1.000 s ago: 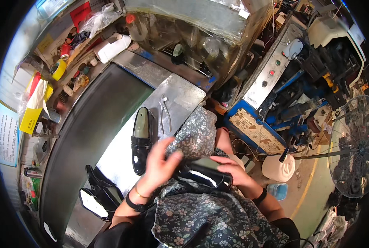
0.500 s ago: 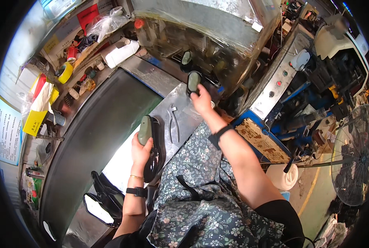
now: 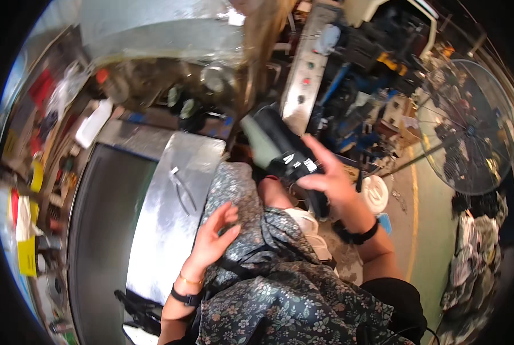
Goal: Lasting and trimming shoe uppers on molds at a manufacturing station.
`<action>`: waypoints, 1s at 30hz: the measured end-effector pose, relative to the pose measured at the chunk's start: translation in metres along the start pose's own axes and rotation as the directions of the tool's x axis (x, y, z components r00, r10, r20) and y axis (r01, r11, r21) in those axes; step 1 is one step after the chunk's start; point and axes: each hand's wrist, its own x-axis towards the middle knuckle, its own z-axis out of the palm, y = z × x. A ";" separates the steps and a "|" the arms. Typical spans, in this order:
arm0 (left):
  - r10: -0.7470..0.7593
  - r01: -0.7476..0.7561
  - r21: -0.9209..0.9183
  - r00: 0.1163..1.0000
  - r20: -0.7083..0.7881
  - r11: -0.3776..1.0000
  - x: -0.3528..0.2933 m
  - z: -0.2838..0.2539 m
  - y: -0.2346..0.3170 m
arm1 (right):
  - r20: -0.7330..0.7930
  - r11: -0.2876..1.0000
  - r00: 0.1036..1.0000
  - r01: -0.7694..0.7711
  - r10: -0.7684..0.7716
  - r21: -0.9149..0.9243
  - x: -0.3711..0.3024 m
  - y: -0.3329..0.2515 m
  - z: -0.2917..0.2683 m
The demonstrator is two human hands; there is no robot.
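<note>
Shoe point(image 3: 280, 150) is now lifting off the metal table point(image 3: 170, 230) | you are gripping it in your right hand point(image 3: 326, 181), sole up | left hand point(image 3: 213, 238) is hanging open, empty, below-left of the grip.

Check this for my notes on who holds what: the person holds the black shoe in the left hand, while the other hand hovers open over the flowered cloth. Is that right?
Not quite. The head view shows the black shoe gripped in the right hand, not the left. It is the left hand that hovers open, fingers spread, over the flowered cloth. The rest stands.
</note>
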 end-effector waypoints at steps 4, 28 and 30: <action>-0.257 0.251 -0.069 0.961 -0.107 0.966 -0.025 -0.008 -0.023 | -0.312 0.874 0.884 0.184 -0.347 -0.449 0.009 -0.025 -0.122; -0.147 0.171 0.620 0.985 -0.091 0.766 -0.024 0.027 -0.003 | -0.536 0.389 0.840 -0.465 -0.092 -0.795 0.060 -0.073 -0.313; -0.150 0.155 0.636 0.987 -0.063 0.756 -0.021 0.032 -0.002 | -0.533 0.319 0.841 -0.482 -0.092 -0.816 0.060 -0.078 -0.313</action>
